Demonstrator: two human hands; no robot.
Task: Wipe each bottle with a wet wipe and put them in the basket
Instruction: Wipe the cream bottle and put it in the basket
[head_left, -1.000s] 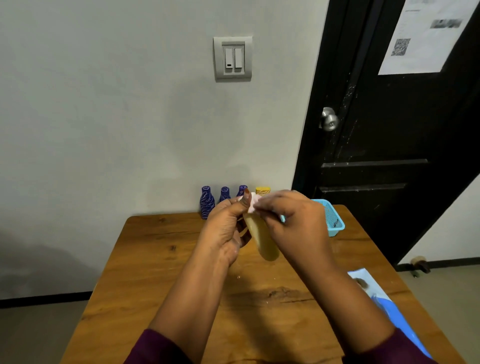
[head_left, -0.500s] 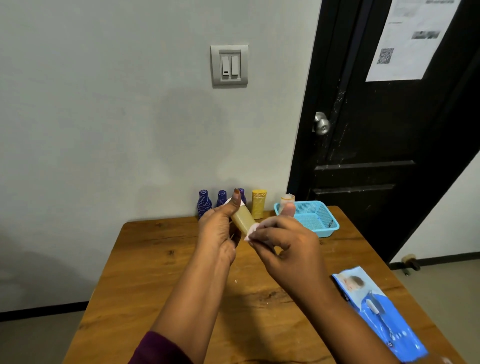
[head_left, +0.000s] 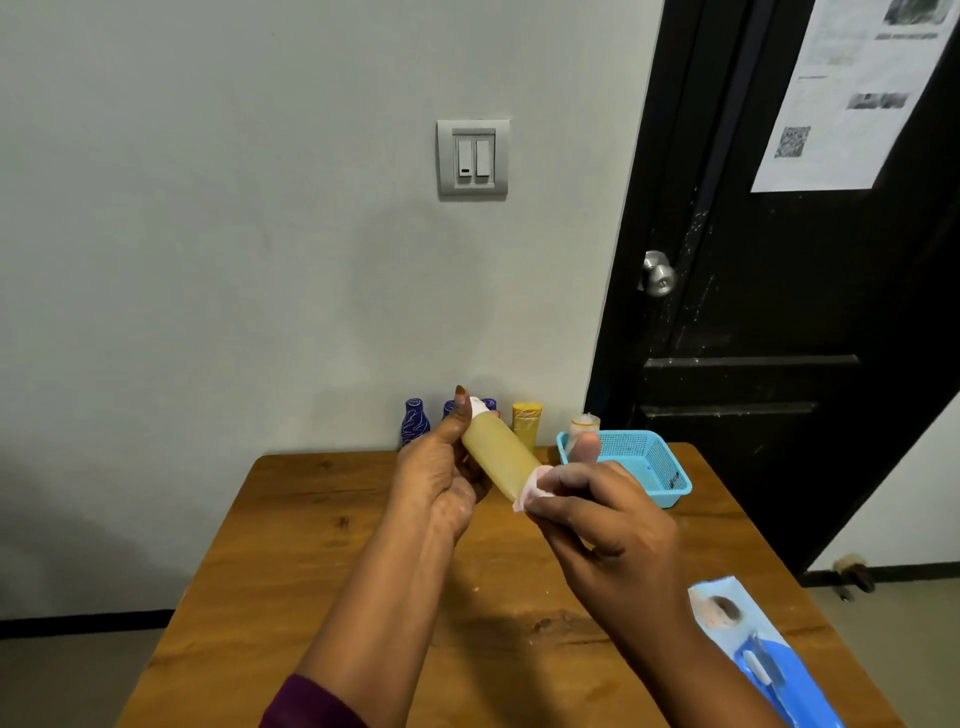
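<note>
My left hand (head_left: 439, 478) grips a pale yellow bottle (head_left: 498, 452) with a white cap, held tilted above the table. My right hand (head_left: 602, 519) pinches a white wet wipe (head_left: 532, 491) against the bottle's lower end. Along the wall stand blue patterned bottles (head_left: 414, 422), partly hidden behind my left hand, a yellow bottle (head_left: 527, 420), and a small clear bottle (head_left: 583, 431). A light blue basket (head_left: 657, 467) sits at the table's back right; I see nothing in it.
The wooden table (head_left: 322, 551) stands against a grey wall. A blue wet-wipe pack (head_left: 763, 654) lies near the front right edge. A black door (head_left: 779, 312) with a metal knob rises right behind the basket.
My right hand slid the wipe down the bottle from near the cap to its lower end. The bottle tilted more. The view shifted right, so the basket and wipe pack show more fully.
</note>
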